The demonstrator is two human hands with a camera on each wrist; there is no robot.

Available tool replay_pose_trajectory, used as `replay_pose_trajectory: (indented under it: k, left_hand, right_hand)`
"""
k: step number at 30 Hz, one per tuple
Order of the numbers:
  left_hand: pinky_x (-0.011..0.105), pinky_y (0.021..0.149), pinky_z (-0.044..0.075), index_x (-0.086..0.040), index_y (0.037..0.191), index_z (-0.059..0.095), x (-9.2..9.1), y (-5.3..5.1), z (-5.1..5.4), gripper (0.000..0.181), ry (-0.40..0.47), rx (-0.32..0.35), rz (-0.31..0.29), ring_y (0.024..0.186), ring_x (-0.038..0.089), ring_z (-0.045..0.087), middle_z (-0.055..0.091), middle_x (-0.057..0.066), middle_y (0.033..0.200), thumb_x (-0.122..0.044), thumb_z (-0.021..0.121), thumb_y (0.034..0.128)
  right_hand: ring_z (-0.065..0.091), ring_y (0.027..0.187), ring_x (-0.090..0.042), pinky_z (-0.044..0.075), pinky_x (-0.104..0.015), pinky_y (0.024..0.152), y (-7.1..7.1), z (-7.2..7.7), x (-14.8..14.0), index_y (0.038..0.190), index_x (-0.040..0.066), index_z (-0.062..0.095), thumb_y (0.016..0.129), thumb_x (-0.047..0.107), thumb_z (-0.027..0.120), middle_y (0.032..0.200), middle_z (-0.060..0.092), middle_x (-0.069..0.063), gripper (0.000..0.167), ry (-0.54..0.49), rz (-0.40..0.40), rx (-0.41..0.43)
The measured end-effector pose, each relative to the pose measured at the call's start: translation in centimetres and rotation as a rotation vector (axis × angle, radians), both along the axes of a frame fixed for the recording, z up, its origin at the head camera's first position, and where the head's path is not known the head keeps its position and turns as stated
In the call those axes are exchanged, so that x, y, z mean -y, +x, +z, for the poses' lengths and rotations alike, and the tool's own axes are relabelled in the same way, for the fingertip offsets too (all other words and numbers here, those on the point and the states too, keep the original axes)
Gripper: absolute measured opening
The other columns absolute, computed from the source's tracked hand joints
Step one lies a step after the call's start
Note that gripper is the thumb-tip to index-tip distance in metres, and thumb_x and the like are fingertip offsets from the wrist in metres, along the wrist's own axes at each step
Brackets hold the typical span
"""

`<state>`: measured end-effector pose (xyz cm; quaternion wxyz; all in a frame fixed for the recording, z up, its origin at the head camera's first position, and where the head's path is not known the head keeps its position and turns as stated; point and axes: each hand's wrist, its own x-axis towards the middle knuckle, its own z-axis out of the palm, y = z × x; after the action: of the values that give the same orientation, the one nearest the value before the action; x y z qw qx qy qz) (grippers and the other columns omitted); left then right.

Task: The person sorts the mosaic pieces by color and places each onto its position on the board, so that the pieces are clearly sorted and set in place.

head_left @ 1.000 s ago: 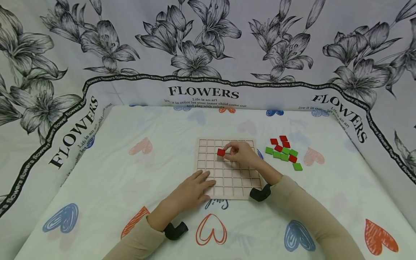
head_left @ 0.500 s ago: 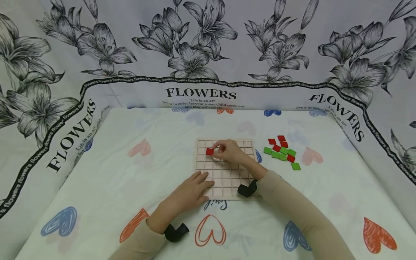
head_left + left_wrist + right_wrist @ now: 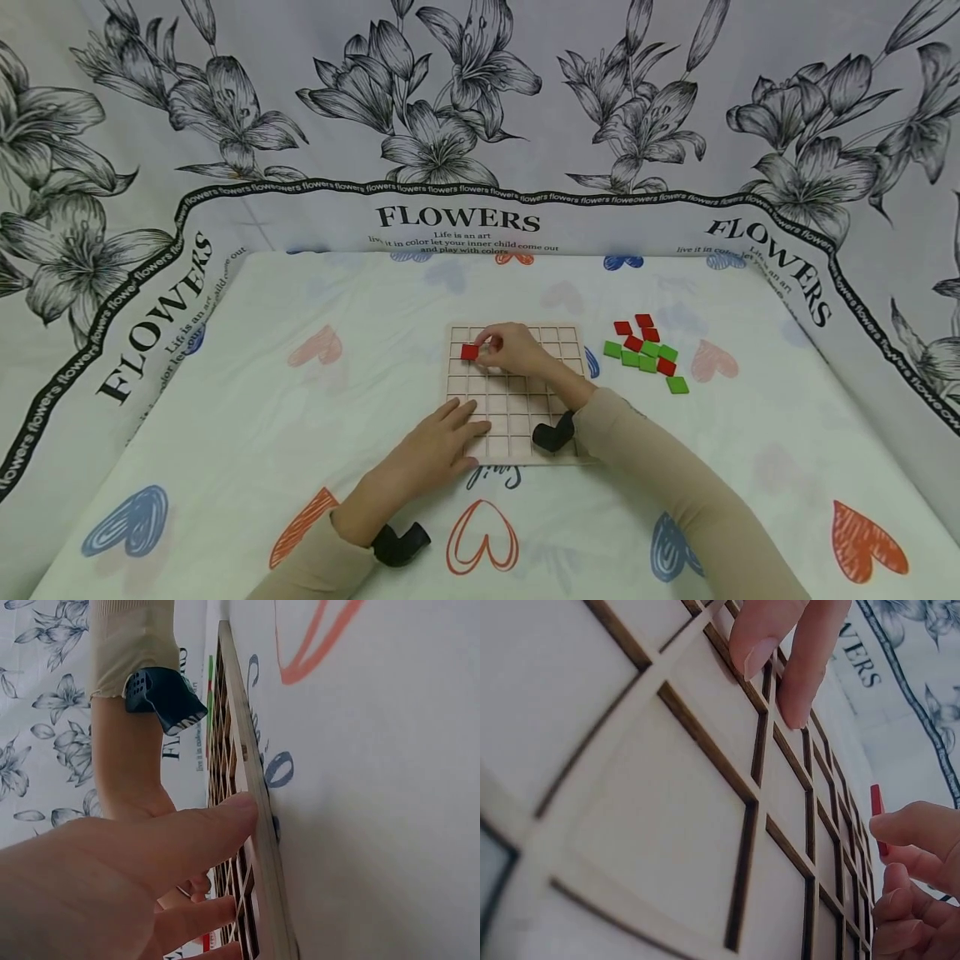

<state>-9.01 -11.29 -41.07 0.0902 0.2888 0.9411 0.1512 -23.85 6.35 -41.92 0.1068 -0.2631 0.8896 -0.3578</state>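
I see the right hand (image 3: 513, 348) pinching a red square tile (image 3: 469, 352) — wooden grid board (image 3: 519, 425) beneath that grip, left hand (image 3: 437, 439) touching it nearer me, fingers apart.

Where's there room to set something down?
Free: tablecloth left of left forearm and wooden grid board; strip between board and FLOWERS backdrop. Crowded: board under left hand and right hand; red tiles and green tiles right of board.

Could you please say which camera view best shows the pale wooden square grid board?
The head view: it shows most of the grid board from above, despite some covering. The left wrist view shows it nearly edge-on, foreshortened; the right wrist view gives only a cropped close-up.
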Motion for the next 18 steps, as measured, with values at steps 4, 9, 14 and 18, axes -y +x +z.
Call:
replay_pose_trajectory:
  k: [4, 9, 14, 18]
  left_hand:
    - [0.051, 0.115, 0.036, -0.012, 0.135, 0.055, 0.2, 0.1, -0.1, 0.047, 0.002, -0.018, -0.009, 0.14, 0.042, 0.038, 0.045, 0.019, 0.149, -0.028, 0.064, 0.0913]
    - [0.05, 0.114, 0.037, -0.013, 0.134, 0.055, 0.4, 0.1, -0.1, 0.047, -0.007, -0.046, -0.028, 0.14, 0.04, 0.039, 0.046, 0.019, 0.148, -0.029, 0.064, 0.0912]
    - [0.049, 0.113, 0.039, -0.015, 0.134, 0.056, 0.4, 0.0, -0.1, 0.047, -0.026, -0.08, -0.044, 0.139, 0.039, 0.042, 0.047, 0.018, 0.147, -0.032, 0.063, 0.0913]
    - [0.049, 0.113, 0.039, -0.015, 0.134, 0.056, 0.5, -0.1, -0.2, 0.047, -0.026, -0.081, -0.044, 0.139, 0.039, 0.042, 0.047, 0.017, 0.147, -0.033, 0.063, 0.0913]
  right_hand:
    - [0.044, 0.054, -0.007, 0.038, -0.019, 0.058, -0.2, 0.1, 0.5, 0.107, 0.004, 0.068, 0.087, 0.015, 0.069, 0.067, 0.058, -0.003, 0.023, 0.017, 0.004, -0.014]
    - [0.045, 0.055, -0.008, 0.038, -0.019, 0.059, -0.4, 0.3, 1.1, 0.107, 0.004, 0.069, 0.086, 0.015, 0.071, 0.067, 0.059, -0.003, 0.024, 0.025, -0.003, -0.006]
    - [0.045, 0.055, -0.008, 0.037, -0.019, 0.057, -0.6, 0.3, 1.5, 0.105, 0.005, 0.069, 0.086, 0.016, 0.072, 0.066, 0.059, -0.003, 0.023, 0.037, -0.026, 0.001]
    - [0.044, 0.054, -0.008, 0.036, -0.019, 0.055, -0.6, 0.3, 1.7, 0.105, 0.004, 0.07, 0.086, 0.016, 0.072, 0.065, 0.058, -0.003, 0.022, 0.044, -0.032, 0.006]
